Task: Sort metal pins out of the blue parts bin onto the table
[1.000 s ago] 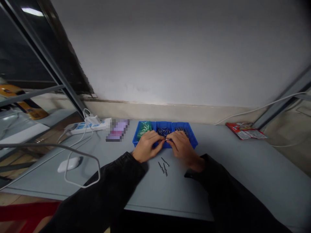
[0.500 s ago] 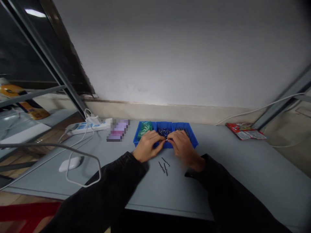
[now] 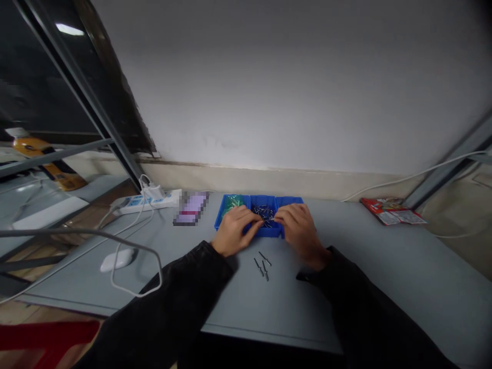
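Note:
A blue three-part tray (image 3: 275, 231) stands near the wall. Green pieces (image 3: 232, 201) fill its left compartment, and dark and shiny screw-like metal pieces (image 3: 263, 211) lie in the middle one. My left hand (image 3: 235, 229) is over the front left of the tray, thumb and forefinger pinched; what they hold is too small to make out. Opposite it, my right hand (image 3: 298, 228) covers much of the right compartment, its fingertips closed on a small shiny screw-like piece (image 3: 273, 219). In front of the tray lie three thin metal pieces (image 3: 265, 270), each with a thicker section.
Left of the tray are a phone (image 3: 192, 207), a white power strip (image 3: 154, 200) with cables, and a white earbud case (image 3: 117, 260). A red packet (image 3: 392, 211) lies at the right. A yellow-black tool (image 3: 49, 159) sits far left; metal frame posts (image 3: 126, 159) flank the table.
My fingertips have drawn apart, the right hand shifting slightly right, so more of the middle compartment shows. The whole view has shifted slightly. The three pieces on the table stay put.

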{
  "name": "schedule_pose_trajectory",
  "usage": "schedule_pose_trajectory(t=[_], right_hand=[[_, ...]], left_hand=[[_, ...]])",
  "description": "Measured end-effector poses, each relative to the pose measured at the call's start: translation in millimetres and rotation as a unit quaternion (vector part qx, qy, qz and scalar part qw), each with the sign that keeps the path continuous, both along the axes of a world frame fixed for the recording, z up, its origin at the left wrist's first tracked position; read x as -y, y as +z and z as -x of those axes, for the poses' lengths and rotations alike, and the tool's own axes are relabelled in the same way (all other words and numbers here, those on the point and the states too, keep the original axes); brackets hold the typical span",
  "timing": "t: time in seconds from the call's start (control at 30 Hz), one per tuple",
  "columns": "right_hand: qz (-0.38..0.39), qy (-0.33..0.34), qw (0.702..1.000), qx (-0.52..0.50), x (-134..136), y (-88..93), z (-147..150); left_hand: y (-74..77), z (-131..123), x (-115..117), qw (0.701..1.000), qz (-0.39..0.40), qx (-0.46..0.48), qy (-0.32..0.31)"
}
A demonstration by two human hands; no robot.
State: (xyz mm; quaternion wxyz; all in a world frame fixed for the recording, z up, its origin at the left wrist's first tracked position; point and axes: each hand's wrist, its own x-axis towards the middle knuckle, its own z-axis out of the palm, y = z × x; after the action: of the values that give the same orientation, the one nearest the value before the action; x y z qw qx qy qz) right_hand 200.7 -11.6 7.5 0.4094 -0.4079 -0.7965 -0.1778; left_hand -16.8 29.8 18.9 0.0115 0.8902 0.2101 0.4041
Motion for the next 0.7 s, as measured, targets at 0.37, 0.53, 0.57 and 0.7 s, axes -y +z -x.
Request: schedule_pose_trajectory(t=[0.37,0.53,0.57,0.7], right_hand=[[-0.01,-0.138,0.987,-0.078,-10.8,11.4,-3.5],[-0.008,-0.124,0.988,-0.092,-8.7,5.6,-6.6],[-0.005,-0.121,0.989,-0.091,-8.0,4.0,-6.9],[0.011,-0.109,0.991,-0.081,-7.9,-0.4,-7.8]], left_hand=[[-5.7,9.2,-5.7,0.999,0.037,-0.001,-0.025],[-6.8,11.5,-1.3,0.995,0.062,-0.049,-0.058],[-5.8,11.3,0.1,0.993,0.064,-0.071,-0.067],[-1.5,8.2,6.2,0.976,0.077,-0.179,-0.094]])
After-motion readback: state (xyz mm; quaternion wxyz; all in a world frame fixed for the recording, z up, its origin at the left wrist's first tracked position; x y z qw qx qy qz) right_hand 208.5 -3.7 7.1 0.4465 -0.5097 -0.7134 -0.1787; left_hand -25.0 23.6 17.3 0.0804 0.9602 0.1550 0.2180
